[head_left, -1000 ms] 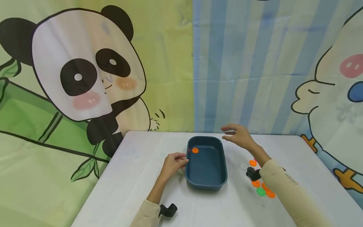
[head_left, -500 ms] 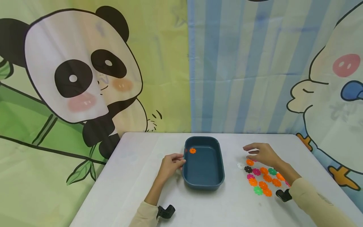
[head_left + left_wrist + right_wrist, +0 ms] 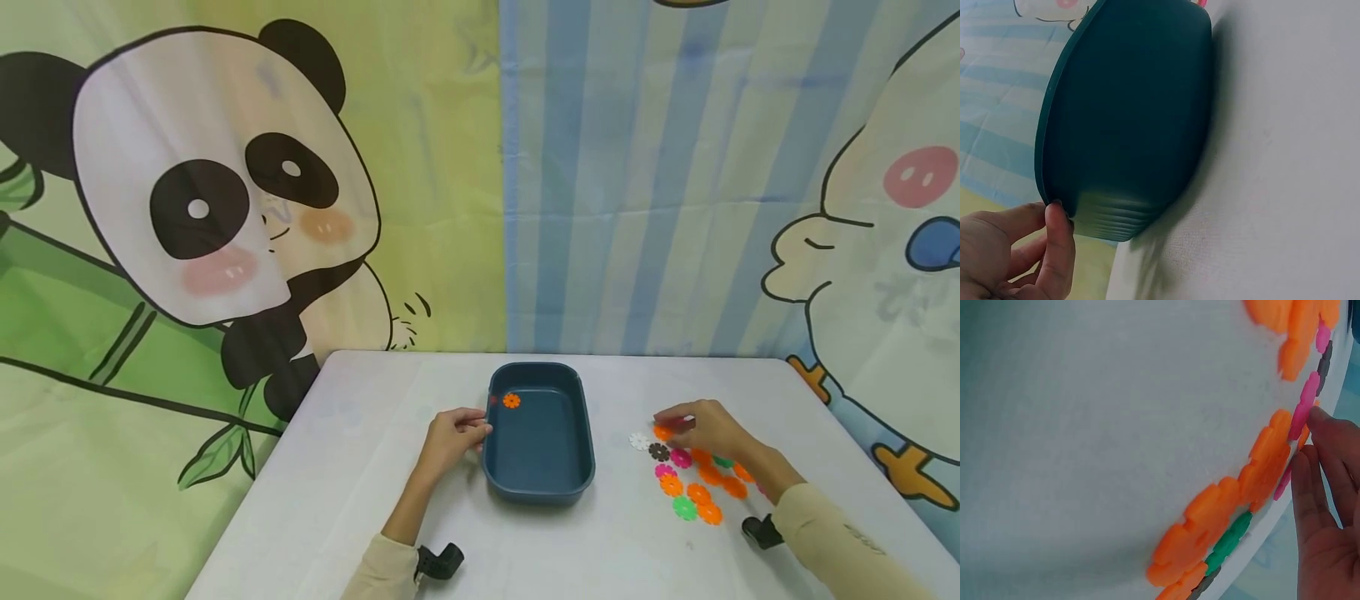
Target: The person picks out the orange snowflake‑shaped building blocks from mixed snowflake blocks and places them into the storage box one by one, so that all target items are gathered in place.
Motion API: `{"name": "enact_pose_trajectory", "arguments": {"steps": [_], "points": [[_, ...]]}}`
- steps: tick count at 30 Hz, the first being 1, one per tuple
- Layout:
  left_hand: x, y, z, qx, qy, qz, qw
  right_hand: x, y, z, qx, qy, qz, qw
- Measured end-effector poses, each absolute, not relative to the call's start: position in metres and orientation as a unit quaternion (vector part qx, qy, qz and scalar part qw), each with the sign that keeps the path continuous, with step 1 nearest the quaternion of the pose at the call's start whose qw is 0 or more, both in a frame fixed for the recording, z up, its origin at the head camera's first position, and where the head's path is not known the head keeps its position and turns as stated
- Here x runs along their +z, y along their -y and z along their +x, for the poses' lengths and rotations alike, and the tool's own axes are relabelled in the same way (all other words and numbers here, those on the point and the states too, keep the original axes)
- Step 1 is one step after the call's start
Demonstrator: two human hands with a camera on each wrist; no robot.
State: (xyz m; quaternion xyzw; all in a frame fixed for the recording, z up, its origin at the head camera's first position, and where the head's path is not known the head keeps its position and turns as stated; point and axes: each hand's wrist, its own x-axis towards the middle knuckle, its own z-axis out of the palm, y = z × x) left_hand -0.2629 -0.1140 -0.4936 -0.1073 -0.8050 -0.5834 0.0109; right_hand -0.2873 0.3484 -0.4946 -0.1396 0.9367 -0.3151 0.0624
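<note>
R grip (image 3: 705, 427): low at the far edge of the disc patch; thumb & fingers slightly apart. Can't tell if they touch a disc.
Nearest disc: orange disc (image 3: 663, 432), right by R grip's fingertips, partly hidden.
Other discs: white disc (image 3: 639, 442) & black disc (image 3: 658, 452) just left of R grip; pink disc (image 3: 681, 458) just on its near side; light green disc (image 3: 685, 508) further that way.
L grip (image 3: 450, 435): clamped on the tub's left rim.
Tub (image 3: 540, 446): upright on tabletop (image 3: 375, 467), just right of L grip, well left of R grip; one orange disc (image 3: 512, 401) inside.
Pick-up: prob. best to pinch one disc by opp. edges, since they look thin & flat.
Risk: overlapping neighbours cd drag along.
Tub hold: light, steady pinch shd do; avoid tipping.
</note>
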Motion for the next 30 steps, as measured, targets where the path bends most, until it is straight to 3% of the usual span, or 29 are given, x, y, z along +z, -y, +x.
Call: {"name": "enact_pose_trajectory", "arguments": {"steps": [20, 30], "points": [[-0.494, 0.111, -0.263, -0.582, 0.805, -0.109, 0.02, -0.501, -0.347, -0.284, -0.313, -0.934, -0.172, 0.033], [-0.492, 0.109, -0.261, -0.584, 0.804, -0.11, 0.021, -0.493, -0.345, -0.283, -0.252, -0.944, -0.211, 0.044]]}}
